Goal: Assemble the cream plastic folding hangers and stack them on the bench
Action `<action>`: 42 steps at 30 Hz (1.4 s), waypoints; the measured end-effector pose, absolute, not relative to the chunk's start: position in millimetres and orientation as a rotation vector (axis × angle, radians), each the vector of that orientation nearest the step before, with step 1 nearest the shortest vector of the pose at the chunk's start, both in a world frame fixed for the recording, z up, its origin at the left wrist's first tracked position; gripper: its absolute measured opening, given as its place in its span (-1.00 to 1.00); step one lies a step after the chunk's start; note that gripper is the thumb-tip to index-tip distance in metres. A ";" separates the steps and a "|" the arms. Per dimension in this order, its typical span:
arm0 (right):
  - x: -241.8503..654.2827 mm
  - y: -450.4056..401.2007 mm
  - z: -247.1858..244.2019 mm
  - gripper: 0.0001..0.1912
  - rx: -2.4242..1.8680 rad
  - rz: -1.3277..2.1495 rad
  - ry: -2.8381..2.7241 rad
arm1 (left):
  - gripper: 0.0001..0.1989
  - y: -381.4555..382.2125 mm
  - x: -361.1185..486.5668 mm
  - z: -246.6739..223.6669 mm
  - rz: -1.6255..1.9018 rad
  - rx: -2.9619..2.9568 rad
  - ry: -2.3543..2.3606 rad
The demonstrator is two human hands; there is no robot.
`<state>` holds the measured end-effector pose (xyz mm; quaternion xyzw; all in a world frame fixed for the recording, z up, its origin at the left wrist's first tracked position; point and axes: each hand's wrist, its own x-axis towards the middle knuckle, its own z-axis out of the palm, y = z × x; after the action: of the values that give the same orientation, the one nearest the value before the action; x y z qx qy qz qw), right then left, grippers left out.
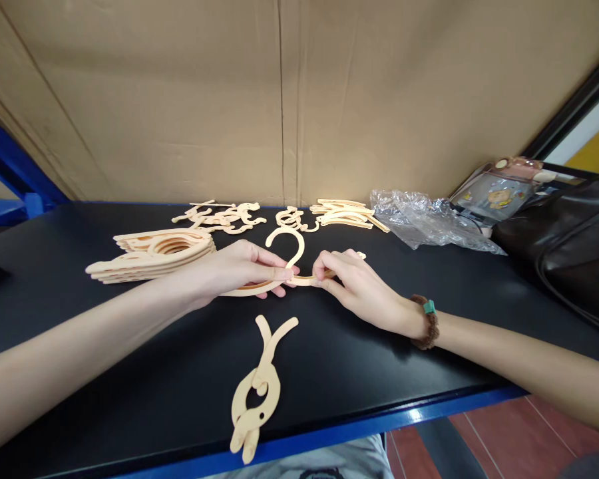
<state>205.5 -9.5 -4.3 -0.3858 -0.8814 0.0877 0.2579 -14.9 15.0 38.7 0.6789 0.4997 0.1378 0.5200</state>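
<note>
The left hand (247, 265) and right hand (355, 285) both pinch a hanger (300, 249) over the table (164, 386). At right: plastic bag (422, 219), clear pouch (496, 194), dark bag (569, 243), contents hard to make out.

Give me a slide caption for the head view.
Left hand and right hand hold a beige hook-topped plastic hanger over a black tabletop.
</note>
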 end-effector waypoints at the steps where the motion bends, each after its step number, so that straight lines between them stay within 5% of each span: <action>1: 205.4 -9.3 -4.1 -0.88 -1.048 0.201 -2.398 | -0.72 14.9 -15.8 37.3 0.336 1.613 1.179; 42: 214.0 -1.8 -0.4 -0.84 -0.816 0.062 -2.516 | -0.74 27.8 -26.0 29.2 0.178 1.689 0.882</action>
<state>214.0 -1.8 -0.4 -0.2990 -0.9219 0.0226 0.2453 -26.0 27.8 29.2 0.7215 0.3768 0.0760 0.5759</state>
